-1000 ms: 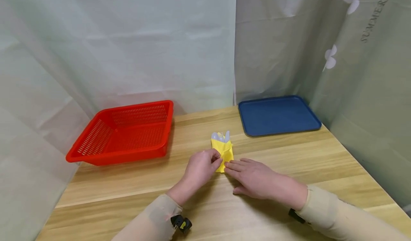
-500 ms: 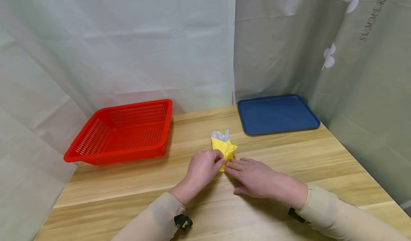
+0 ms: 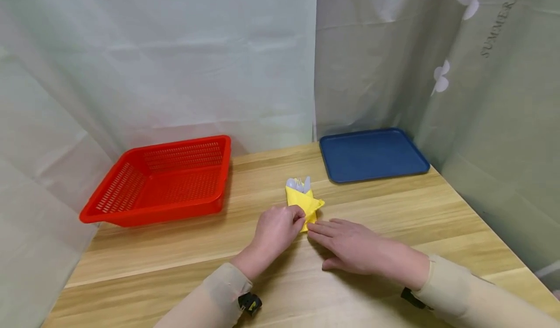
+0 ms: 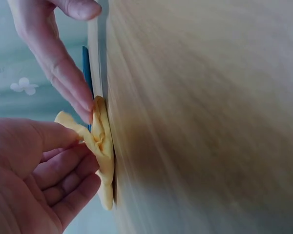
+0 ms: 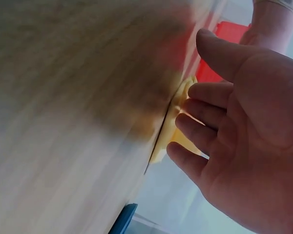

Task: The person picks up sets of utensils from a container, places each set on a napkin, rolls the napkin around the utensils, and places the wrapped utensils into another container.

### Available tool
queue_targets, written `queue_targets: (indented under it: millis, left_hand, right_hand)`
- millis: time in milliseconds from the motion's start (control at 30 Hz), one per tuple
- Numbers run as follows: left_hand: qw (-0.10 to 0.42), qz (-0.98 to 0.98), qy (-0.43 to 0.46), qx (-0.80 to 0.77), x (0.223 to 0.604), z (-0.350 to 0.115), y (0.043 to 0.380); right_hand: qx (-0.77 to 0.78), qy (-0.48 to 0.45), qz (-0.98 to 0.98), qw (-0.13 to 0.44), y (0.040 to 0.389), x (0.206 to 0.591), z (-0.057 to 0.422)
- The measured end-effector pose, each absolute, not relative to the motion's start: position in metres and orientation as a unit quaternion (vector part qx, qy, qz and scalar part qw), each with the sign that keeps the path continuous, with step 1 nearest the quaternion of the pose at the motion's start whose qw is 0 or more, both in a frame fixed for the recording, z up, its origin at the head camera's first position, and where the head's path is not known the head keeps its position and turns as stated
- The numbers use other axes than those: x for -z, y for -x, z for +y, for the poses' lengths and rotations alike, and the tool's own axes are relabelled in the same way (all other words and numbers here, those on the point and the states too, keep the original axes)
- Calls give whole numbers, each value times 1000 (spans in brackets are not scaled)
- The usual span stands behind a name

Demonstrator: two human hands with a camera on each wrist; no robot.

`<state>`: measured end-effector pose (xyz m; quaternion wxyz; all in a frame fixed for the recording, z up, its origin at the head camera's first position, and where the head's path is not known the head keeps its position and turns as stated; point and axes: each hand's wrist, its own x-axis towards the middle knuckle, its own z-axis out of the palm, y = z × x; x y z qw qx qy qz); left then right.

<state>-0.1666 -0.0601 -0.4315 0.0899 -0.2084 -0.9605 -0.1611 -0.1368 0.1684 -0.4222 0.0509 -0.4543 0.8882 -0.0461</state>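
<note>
A folded yellow napkin [image 3: 299, 199] lies at mid-table, wrapped around a grey spoon [image 3: 290, 183], fork [image 3: 299, 186] and knife [image 3: 307, 184]. Only their upper ends stick out at its far end. My left hand [image 3: 276, 228] pinches a flap of the napkin between thumb and forefinger; the left wrist view shows that flap [image 4: 68, 122] lifted off the rest. With fingers nearly straight, my right hand [image 3: 356, 245] touches the napkin's lower right edge. In the right wrist view its fingertips meet the yellow cloth [image 5: 185, 141], and the palm holds nothing.
A red perforated basket [image 3: 150, 216] stands at the back left. At the back right lies a blue tray [image 3: 372, 155]. Pale curtains [image 3: 197, 65] hang behind and on both sides of the wooden table [image 3: 175, 260].
My left hand has drawn a napkin flap across to the right, so a pointed corner now juts past the right edge. My right hand stays nearly in place. The head view has shifted slightly.
</note>
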Motion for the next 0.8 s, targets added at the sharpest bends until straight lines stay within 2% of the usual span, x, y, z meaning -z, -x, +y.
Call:
queue_targets:
  millis: [233, 500, 633, 800]
  left_hand:
    - [90, -954, 240, 154, 432, -66, 164]
    - [99, -948, 278, 122, 435, -69, 157]
    - [106, -942, 303, 94, 437, -69, 153]
    - [108, -939, 317, 75, 437, -69, 150]
  right_hand:
    - [52, 444, 894, 38, 136, 418, 182]
    - [43, 439, 890, -118, 154, 413, 188]
    - [37, 406, 900, -154, 162, 414, 189]
    - [23, 389, 906, -167, 165, 416, 184]
